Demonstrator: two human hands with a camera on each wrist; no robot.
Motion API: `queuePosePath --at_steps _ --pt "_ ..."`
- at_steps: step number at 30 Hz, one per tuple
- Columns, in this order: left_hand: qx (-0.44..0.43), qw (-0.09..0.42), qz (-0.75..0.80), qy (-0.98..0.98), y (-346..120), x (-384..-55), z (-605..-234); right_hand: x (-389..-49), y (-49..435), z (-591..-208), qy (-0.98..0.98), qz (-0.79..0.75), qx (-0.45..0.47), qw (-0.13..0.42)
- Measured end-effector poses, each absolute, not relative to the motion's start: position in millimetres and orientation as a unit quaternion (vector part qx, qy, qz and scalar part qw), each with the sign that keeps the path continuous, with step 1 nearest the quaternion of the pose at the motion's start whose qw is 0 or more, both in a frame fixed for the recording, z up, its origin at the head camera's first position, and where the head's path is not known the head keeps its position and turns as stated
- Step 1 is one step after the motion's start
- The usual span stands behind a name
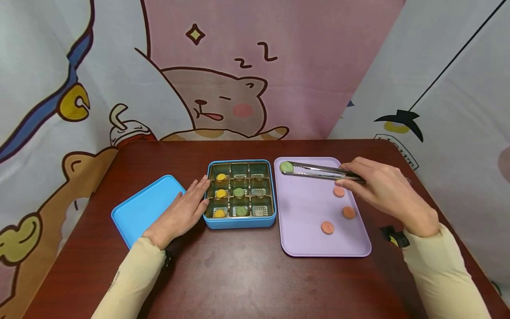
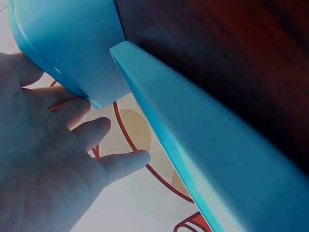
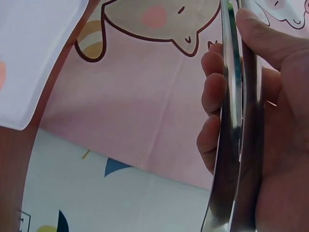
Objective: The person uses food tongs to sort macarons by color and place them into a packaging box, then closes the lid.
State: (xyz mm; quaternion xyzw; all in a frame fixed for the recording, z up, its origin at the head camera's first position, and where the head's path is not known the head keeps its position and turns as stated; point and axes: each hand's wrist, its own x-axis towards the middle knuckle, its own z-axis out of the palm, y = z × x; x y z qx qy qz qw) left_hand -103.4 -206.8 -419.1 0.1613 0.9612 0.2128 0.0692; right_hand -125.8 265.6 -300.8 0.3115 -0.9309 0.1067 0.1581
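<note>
My right hand (image 1: pixel 380 188) grips metal tongs (image 1: pixel 318 170), its thumb and fingers wrapped about the two arms in the right wrist view. At the back left of the lilac tray (image 1: pixel 307 208), the tong tips are at either side of a small round green disc (image 1: pixel 286 167). With fingers outstretched, my left hand (image 1: pixel 181 212) touches the left side of a blue box (image 1: pixel 239 223). Its divided insert holds yellow pieces (image 1: pixel 221 193) down the left column. Green discs (image 1: pixel 238 192) sit in the middle column's centre and front compartments.
Three orange-pink discs (image 1: pixel 327 227) lie on the tray's right half. A light blue lid (image 1: pixel 149 208) rests left of the box, partly under my left forearm. Everything stands on a dark brown table (image 1: pixel 247 274), with a printed cartoon cloth (image 1: pixel 318 66) behind.
</note>
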Motion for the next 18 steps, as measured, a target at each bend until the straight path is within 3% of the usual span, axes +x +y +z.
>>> queuePosePath --at_steps 18 --pt "0.164 0.066 0.214 0.961 -207 -103 -418 -145 228 -301 -0.920 0.133 0.336 0.154"
